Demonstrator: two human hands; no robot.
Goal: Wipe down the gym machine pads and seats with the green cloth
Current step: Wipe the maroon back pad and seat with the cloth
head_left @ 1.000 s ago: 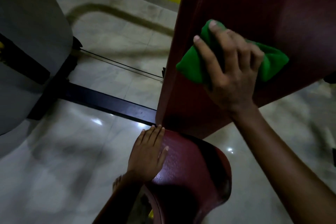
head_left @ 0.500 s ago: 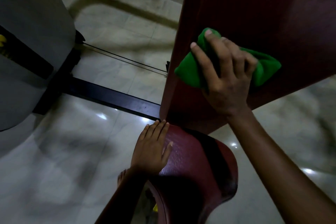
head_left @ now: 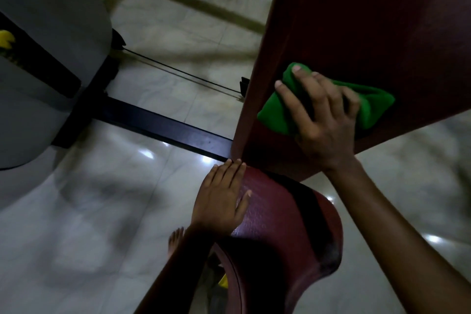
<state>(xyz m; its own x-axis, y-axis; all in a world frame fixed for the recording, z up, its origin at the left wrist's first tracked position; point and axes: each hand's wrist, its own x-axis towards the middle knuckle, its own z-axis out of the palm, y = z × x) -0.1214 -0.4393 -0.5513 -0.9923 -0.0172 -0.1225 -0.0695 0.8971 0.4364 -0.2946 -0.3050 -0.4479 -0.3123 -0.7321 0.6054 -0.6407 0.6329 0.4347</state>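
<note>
My right hand (head_left: 323, 120) presses the bunched green cloth (head_left: 275, 112) on the back pad (head_left: 369, 33), centre-right; my loose grip risks it slipping.

Bright green folded cloth (head_left: 277, 115), plain. Dark maroon padded back rest (head_left: 369, 20), smooth; dark maroon padded seat (head_left: 275, 214), pebbled grain. Black steel frame bar (head_left: 163, 125). Pale grey marbled floor tiles (head_left: 102, 211), glossy. Light grey machine shroud (head_left: 51, 7), black band.
</note>
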